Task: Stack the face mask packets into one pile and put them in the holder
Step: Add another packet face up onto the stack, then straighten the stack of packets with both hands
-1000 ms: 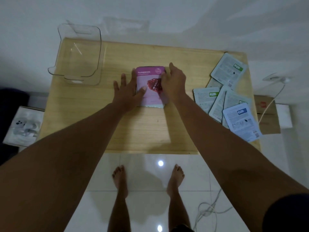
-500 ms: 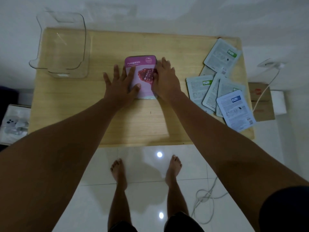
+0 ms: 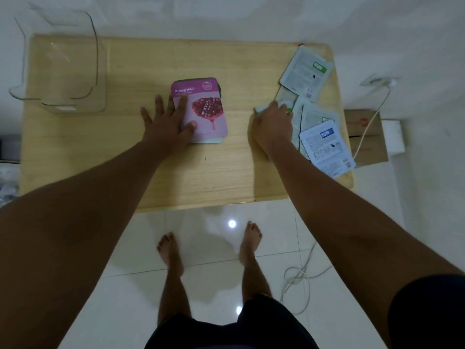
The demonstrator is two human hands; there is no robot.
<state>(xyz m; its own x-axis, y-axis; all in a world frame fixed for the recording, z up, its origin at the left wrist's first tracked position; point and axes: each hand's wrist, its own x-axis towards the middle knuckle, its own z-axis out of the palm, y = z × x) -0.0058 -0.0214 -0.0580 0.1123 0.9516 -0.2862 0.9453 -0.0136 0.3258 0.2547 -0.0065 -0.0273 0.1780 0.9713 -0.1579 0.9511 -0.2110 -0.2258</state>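
My left hand (image 3: 168, 127) lies flat with fingers spread on the left edge of the pink pomegranate packet (image 3: 204, 109), which tops a small pile mid-table (image 3: 151, 59). My right hand (image 3: 273, 124) is over at the loose packets (image 3: 324, 144) on the right side, fingers curled around the edge of a pale green one (image 3: 261, 108). The clear holder (image 3: 59, 61) sits at the far-left corner, well apart from the pile.

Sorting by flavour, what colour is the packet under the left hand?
Pink-purple, with a dark red pomegranate picture: the pomegranate face mask packet, head view.
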